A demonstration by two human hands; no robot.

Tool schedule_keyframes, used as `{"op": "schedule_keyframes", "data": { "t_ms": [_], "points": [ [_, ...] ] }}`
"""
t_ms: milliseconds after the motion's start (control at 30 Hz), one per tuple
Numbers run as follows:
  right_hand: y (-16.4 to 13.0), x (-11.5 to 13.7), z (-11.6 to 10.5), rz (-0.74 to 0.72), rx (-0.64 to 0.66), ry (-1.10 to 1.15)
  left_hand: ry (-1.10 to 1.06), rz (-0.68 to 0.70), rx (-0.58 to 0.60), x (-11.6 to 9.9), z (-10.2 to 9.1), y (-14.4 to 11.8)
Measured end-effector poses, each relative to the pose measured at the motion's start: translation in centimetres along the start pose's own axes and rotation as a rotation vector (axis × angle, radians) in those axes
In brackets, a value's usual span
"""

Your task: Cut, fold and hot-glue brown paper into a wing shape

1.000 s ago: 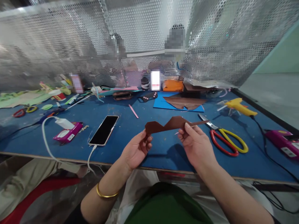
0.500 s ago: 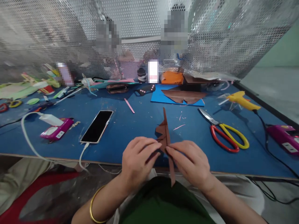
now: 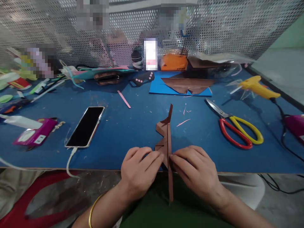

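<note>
**Brown paper strip pinched at the near edge of the table**

The brown paper strip stands on edge, running away from the person across the near edge of the table, its lower tail hanging past that edge toward the lap. It is a long, narrow, dark brown cut-out; one side is straight and the other carries pointed, zigzag lobes, and it looks folded along its length, thin and easily creased.

The left hand and the right hand meet on it from either side, the fingers of both closed on the strip near its middle, tips nearly touching through the paper. To my eye, pressing a fold like this goes best with the two layers lined up edge to edge first, then the fingertips sliding outward from the pinch with even pressure, so the crease stays straight and the points do not crumple.

Just beyond the strip lie tiny pink paper slivers. Toward the right edge rest scissors with red and yellow handles, and farther off a yellow glue gun. Left of the strip a phone lies face up with a cable plugged in. Near the far edge sits a blue sheet bearing another brown cut-out.
</note>
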State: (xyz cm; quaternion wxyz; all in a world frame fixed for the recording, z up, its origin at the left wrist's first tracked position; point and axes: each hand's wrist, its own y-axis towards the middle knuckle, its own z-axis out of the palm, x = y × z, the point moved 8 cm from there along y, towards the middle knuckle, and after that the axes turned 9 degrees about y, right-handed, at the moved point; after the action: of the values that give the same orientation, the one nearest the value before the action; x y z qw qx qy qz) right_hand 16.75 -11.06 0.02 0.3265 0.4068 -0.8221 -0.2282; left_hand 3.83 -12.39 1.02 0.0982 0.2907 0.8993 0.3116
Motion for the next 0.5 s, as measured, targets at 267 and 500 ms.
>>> {"op": "schedule_keyframes", "data": {
  "t_ms": [267, 500],
  "points": [
    [-0.1, -0.1, 0.2, 0.044, 0.041, 0.020, 0.009, 0.034, 0.074, 0.2, 0.6, -0.1],
    [0.5, -1.0, 0.1, 0.154, 0.043, 0.074, -0.087, -0.021, 0.124, 0.7, 1.1, 0.5]
  ]
}}
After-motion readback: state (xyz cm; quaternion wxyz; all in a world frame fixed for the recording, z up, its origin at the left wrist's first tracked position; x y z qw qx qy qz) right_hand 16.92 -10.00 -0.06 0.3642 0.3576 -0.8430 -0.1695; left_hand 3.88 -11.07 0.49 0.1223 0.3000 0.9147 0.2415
